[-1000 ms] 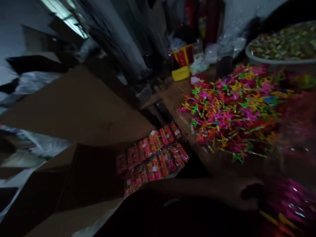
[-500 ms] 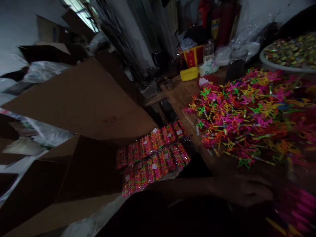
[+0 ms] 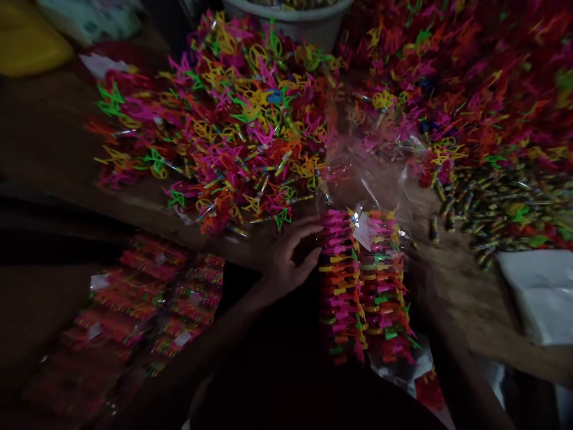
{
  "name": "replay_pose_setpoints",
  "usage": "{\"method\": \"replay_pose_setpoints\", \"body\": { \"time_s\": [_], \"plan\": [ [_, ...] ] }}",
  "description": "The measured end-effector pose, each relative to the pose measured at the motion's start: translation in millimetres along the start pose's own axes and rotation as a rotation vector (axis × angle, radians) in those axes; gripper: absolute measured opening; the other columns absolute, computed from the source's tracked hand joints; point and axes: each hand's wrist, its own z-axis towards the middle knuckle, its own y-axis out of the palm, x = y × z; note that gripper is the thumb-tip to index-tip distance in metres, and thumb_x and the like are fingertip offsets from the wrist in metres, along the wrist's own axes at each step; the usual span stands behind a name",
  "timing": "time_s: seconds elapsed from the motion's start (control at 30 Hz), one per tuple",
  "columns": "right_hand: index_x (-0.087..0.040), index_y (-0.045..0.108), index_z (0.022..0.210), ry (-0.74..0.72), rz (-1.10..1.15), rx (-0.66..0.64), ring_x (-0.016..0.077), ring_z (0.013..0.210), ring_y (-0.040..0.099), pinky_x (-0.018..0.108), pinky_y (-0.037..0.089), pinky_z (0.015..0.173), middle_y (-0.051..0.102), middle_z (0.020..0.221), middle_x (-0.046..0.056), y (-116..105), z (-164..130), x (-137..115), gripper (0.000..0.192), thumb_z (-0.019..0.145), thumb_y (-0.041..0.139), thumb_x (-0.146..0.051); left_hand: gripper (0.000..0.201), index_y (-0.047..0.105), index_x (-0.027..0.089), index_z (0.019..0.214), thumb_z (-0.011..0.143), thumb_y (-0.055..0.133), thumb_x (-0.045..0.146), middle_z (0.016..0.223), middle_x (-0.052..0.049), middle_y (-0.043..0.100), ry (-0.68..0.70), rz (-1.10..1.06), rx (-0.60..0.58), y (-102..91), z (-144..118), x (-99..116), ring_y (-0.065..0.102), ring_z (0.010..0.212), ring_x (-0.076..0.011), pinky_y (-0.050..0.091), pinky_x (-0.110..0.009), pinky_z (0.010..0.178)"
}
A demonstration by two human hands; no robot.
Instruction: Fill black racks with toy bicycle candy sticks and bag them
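Note:
A clear plastic bag stuffed with rows of pink, orange, yellow and green plastic pieces hangs over the wooden table's front edge. A white label shows near the bag's top. My left hand grips the bag's left side, thumb up and fingers curled against it. My right hand is a dark blur at the bag's right side, and its grip cannot be made out. Behind the bag lies a big heap of loose neon plastic pieces.
A second heap of pieces and small dark wrapped bits cover the table's right. A white basin stands at the back. A yellow object lies far left, white sheets at right. Several filled bags lie below left.
The view has swung from the cardboard boxes down onto the table. My left hand has come up from the table's edge and now grips the filled bag's side.

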Motion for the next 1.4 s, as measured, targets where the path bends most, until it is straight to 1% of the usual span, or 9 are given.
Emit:
{"method": "replay_pose_setpoints", "body": {
  "time_s": [0.17,0.3,0.43,0.63,0.8,0.93,1.07,1.2,1.4],
  "plan": [
    [-0.022,0.056,0.137,0.218,0.056,0.132,0.0310,0.090,0.075,0.041,0.061,0.067,0.075,0.108,0.013,8.4,-4.0,6.8,0.046,0.097,0.058,-0.044,0.027,0.065,0.021,0.120,0.094,0.069,0.023,0.134,-0.010,0.066,0.046,0.046,0.060,1.5,-1.0,-3.2,0.063,0.126,-0.0216,0.054,-0.040,0.106],
    [-0.029,0.059,0.136,0.110,0.067,0.088,0.0294,0.097,0.074,0.040,0.062,0.075,0.075,0.110,0.010,4.1,-10.7,7.0,0.039,0.097,0.056,-0.035,0.034,0.056,0.020,0.133,0.099,0.057,0.025,0.133,-0.013,0.065,-0.054,-0.099,0.017,2.8,-14.7,-9.1,0.064,0.125,-0.0218,0.057,-0.038,0.103],
    [-0.030,0.063,0.133,0.069,0.130,0.057,0.0268,0.099,0.072,0.038,0.062,0.077,0.071,0.115,0.009,4.5,-14.9,9.5,0.035,0.098,0.055,-0.032,0.043,0.054,0.020,0.135,0.093,0.065,0.023,0.131,-0.013,0.066,-0.164,-0.086,-0.026,8.4,-21.7,-16.6,0.067,0.121,-0.0218,0.057,-0.038,0.105],
    [-0.027,0.069,0.121,0.074,0.140,0.057,0.0271,0.101,0.071,0.037,0.061,0.076,0.067,0.121,0.011,5.9,-19.4,12.5,0.027,0.098,0.055,-0.029,0.045,0.053,0.019,0.136,0.092,0.061,0.016,0.132,-0.013,0.065,-0.139,-0.088,-0.039,10.3,-17.7,-18.6,0.066,0.123,-0.0210,0.056,-0.039,0.106],
    [-0.027,0.071,0.115,0.081,0.129,0.057,0.0281,0.097,0.070,0.040,0.060,0.076,0.069,0.111,0.011,4.3,-22.3,9.8,0.025,0.097,0.056,-0.034,0.041,0.054,0.019,0.133,0.094,0.064,0.021,0.128,-0.012,0.067,-0.177,-0.074,-0.030,6.5,-23.2,-10.0,0.067,0.121,-0.0207,0.058,-0.037,0.104],
    [-0.027,0.067,0.121,0.074,0.095,0.124,0.0285,0.100,0.069,0.043,0.061,0.081,0.070,0.107,0.010,9.1,-16.9,10.2,0.029,0.098,0.053,-0.036,0.044,0.054,0.022,0.136,0.093,0.066,0.019,0.132,-0.012,0.066,0.024,0.073,0.017,-0.9,-16.9,-2.5,0.065,0.124,-0.0222,0.056,-0.040,0.107],
    [-0.027,0.069,0.119,0.059,0.160,0.130,0.0296,0.107,0.069,0.045,0.061,0.084,0.070,0.115,0.011,11.4,-9.0,8.7,0.028,0.098,0.054,-0.036,0.048,0.056,0.022,0.136,0.091,0.073,0.024,0.135,-0.012,0.063,0.279,0.284,-0.069,-10.1,-0.2,9.8,0.063,0.126,-0.0231,0.056,-0.039,0.106],
    [-0.027,0.070,0.116,-0.023,0.162,0.162,0.0287,0.106,0.070,0.043,0.061,0.082,0.071,0.114,0.010,8.9,-6.9,11.6,0.025,0.098,0.053,-0.031,0.047,0.054,0.021,0.138,0.092,0.067,0.025,0.132,-0.011,0.065,0.217,0.329,-0.135,-11.3,10.2,20.4,0.064,0.123,-0.0228,0.056,-0.040,0.107],
    [-0.024,0.065,0.084,-0.041,-0.077,0.191,0.0217,0.073,0.063,0.035,0.051,0.064,0.064,0.078,0.005,2.1,-14.1,20.9,0.014,0.095,0.056,-0.027,0.047,0.051,0.020,0.139,0.093,0.059,0.019,0.135,-0.011,0.065,0.212,0.277,-0.186,-10.8,7.6,19.3,0.063,0.126,-0.0222,0.056,-0.041,0.108]
  ]
}}
